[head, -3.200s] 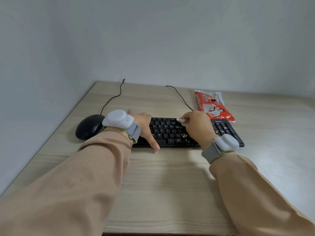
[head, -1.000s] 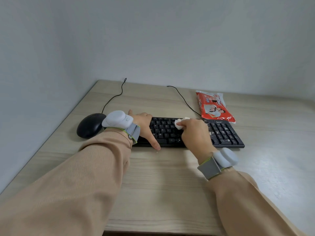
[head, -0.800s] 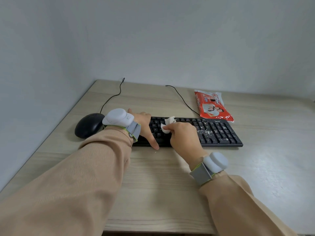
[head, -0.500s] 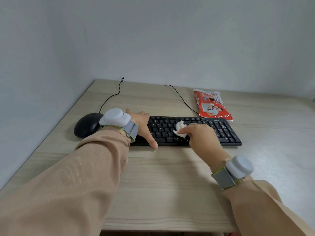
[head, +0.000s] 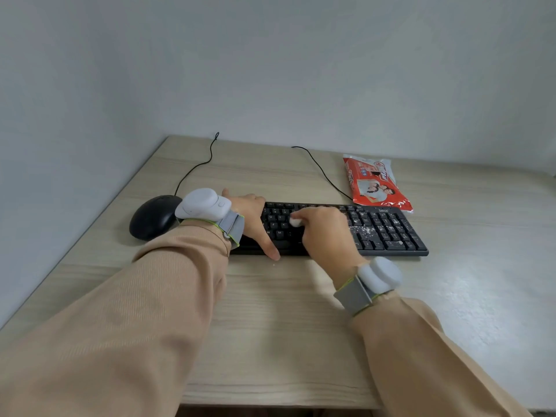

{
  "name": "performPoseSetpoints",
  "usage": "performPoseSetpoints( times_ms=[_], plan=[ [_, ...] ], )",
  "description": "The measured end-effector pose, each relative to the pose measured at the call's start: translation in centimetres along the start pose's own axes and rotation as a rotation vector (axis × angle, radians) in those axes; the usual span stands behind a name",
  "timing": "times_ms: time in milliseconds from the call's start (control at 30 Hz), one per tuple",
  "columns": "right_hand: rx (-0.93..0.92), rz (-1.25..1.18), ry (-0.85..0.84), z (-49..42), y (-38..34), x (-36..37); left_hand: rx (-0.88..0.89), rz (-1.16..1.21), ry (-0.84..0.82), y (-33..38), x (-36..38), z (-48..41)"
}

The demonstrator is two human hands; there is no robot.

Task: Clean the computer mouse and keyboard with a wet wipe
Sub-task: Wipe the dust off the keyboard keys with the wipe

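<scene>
The right hand (head: 326, 236), fingers pinched round the balled wet wipe (head: 295, 221), has swept the wad from the middle of the keyboard (head: 388, 236) to its left-hand keys, close to the left hand (head: 251, 216). That hand's fingers lie spread and flat, still bracing the keyboard's left end. White specks (head: 368, 227) dot the keyboard's right half, so that part likely needs another pass. The mouse (head: 152, 218) lies just left of the keyboard.

wipe (head: 295, 221) mostly under right hand (head: 326, 236), mouse (head: 152, 218) partly behind wristband (head: 202, 205)
</scene>
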State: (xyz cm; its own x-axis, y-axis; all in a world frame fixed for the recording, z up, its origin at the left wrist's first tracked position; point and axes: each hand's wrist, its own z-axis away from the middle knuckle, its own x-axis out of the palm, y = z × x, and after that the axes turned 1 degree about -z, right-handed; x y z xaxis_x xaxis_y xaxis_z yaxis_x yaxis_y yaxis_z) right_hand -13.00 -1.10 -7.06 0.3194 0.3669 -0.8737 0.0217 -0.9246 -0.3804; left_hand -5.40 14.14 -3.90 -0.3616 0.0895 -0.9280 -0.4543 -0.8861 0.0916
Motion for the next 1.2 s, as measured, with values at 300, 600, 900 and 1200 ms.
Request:
performPoseSetpoints(
  times_ms=[300, 600, 900, 1200],
  plan=[
    [-0.240, 0.041, -0.131, 3.0, 2.7, -1.3, -0.002, 0.020, 0.000, -0.1, -0.1, 0.0],
    [0.117, -0.031, 0.064, 2.8, 5.6, -3.6, -0.006, 0.028, -0.011, -0.1, 0.0, 0.1],
    [-0.107, -0.049, 0.004, 2.1, -2.1, 1.0, -0.004, -0.034, 0.018, 0.4, -0.2, 0.3],
    [-0.318, 0.066, -0.122, 4.0, 2.1, -1.4, -0.025, -0.098, -0.036, 0.2, -0.7, -0.3]
  ],
)
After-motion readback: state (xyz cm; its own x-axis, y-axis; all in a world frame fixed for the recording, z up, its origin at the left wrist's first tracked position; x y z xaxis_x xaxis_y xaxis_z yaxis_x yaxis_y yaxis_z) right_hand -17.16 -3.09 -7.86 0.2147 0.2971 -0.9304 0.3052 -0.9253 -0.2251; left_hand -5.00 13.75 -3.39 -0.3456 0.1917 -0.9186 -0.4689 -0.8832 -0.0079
